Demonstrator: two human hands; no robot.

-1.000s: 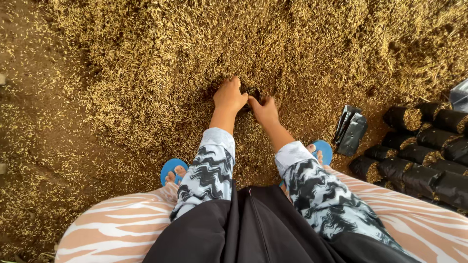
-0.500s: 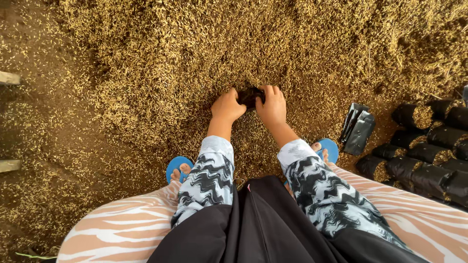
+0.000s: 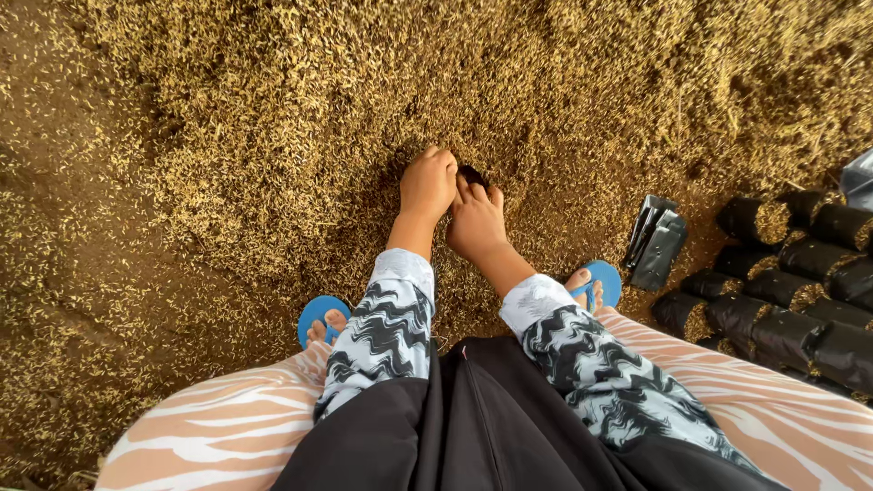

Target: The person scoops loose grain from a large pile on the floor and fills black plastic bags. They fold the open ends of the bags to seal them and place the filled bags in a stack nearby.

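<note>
1. Wide heap of loose golden-brown husk mix (image 3: 300,136) covering nearly the whole ground, thinning to bare brown dirt at far left.
2. Rows of filled black plastic grow bags (image 3: 800,291) lying on their sides at right, husk showing at the open mouths, well apart from the hands.
3. Flat stack of empty black plastic bags (image 3: 657,244) on the ground between the filled rows and the hands.
4. Blue rubber sandals (image 3: 320,316) on both feet, just below the wrists.
5. Left hand (image 3: 427,185) curled into a loose fist, knuckles pressed into the heap.
6. Right hand (image 3: 475,223) touching the left, fingers together over a small black bag (image 3: 472,173); grip on it mostly hidden, cannot tell whether pinched.
7. Small black bag down in the husk at the fingertips, only a dark sliver visible.
</note>
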